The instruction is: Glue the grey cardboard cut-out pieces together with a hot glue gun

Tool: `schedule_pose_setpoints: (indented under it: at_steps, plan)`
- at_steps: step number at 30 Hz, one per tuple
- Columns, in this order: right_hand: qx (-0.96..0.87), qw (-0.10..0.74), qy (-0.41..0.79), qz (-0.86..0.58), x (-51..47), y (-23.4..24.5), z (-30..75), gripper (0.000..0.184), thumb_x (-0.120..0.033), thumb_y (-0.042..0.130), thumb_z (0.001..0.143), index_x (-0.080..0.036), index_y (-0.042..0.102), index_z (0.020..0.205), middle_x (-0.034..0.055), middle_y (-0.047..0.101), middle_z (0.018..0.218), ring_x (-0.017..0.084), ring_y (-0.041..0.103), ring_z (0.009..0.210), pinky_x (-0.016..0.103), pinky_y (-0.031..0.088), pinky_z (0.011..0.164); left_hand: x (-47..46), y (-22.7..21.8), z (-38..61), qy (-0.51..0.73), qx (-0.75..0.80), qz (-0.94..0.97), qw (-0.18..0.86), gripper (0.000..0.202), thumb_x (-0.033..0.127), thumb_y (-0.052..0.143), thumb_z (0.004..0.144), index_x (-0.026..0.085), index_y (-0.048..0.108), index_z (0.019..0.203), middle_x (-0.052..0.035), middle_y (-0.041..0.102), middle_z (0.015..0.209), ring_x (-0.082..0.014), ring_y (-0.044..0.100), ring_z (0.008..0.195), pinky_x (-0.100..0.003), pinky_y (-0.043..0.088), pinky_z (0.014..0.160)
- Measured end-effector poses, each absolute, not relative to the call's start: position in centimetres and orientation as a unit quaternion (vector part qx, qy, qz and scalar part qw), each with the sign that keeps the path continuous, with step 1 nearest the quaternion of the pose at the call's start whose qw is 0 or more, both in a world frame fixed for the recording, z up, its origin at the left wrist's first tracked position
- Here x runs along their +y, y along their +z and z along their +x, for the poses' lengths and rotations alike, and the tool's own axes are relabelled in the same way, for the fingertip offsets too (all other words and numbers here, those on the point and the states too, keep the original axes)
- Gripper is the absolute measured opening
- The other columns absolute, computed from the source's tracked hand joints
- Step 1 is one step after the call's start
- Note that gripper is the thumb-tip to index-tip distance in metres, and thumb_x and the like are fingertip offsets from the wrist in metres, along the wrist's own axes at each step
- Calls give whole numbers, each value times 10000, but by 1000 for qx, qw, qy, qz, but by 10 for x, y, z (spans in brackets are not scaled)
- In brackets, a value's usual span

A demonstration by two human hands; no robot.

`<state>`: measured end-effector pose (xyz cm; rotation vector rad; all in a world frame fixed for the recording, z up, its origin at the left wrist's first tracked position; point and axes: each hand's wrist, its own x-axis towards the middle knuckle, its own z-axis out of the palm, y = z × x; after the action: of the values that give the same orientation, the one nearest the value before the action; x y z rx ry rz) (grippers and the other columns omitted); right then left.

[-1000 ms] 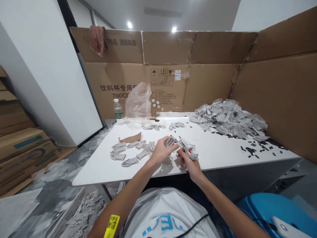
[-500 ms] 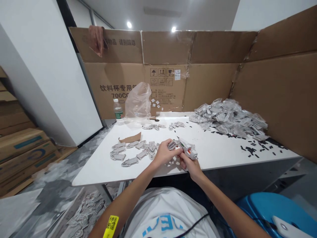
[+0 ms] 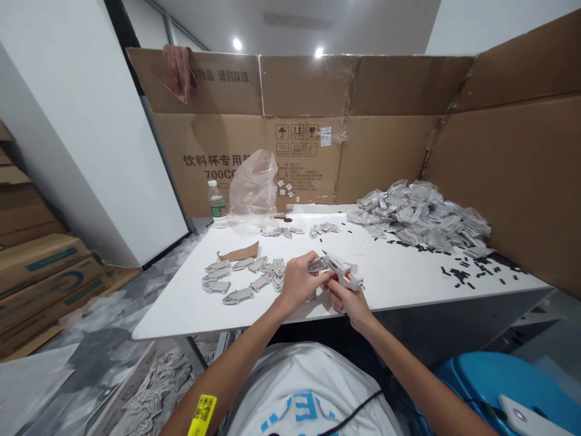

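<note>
White hot-glue gun (image 3: 345, 272), light, stiff and best held by its grip, is clasped in the closed right hand (image 3: 348, 304) over a white tabletop (image 3: 408, 284), a stiff grey cutout (image 3: 317, 264) pinched by the left hand (image 3: 299, 281).

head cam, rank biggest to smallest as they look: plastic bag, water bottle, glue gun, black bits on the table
Largest: clear plastic bag
Unsure, about alike: glue gun and water bottle; the gun is nearer the camera
Smallest: black bits

Glue gun (image 3: 344, 270) in right hand (image 3: 350, 306), gray cutout (image 3: 316, 264)
</note>
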<state>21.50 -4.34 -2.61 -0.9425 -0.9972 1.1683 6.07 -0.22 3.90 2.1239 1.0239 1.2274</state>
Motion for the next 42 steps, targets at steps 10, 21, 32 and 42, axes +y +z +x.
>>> schedule_pose_setpoints:
  at_steps: [10, 21, 32, 42]
  plan:
    - [-442, 621, 505, -406, -43, -26, 215, 403, -552, 877, 792, -207, 675, 741, -87, 414, 474, 78, 300, 387, 239, 227, 388, 3, 34, 62, 459, 374, 774, 223, 321, 391, 863, 830, 212, 608, 755, 40, 660, 678, -157, 577, 665, -266, 361, 643]
    - [-413, 634, 503, -417, -45, -21, 212, 424, -540, 922, 726, -207, 660, 720, -90, 397, 471, 78, 318, 394, 220, 255, 372, 1, 33, 63, 459, 368, 780, 215, 265, 329, 833, 838, 206, 615, 753, 41, 663, 680, -146, 587, 662, -255, 364, 653]
    - [-417, 631, 501, -420, -45, -22, 211, 358, -489, 873, 745, -205, 656, 724, -90, 388, 454, 81, 304, 394, 221, 234, 383, 0, 32, 65, 458, 370, 781, 207, 216, 306, 796, 834, 210, 617, 761, 43, 664, 664, -143, 590, 647, -256, 376, 650]
    - [-412, 650, 493, -406, -43, -23, 210, 348, -452, 879, 760, -221, 623, 808, -102, 420, 496, 78, 319, 383, 223, 245, 377, 0, 29, 67, 455, 387, 779, 191, 226, 329, 763, 840, 218, 594, 739, 32, 643, 662, -150, 564, 636, -261, 373, 635]
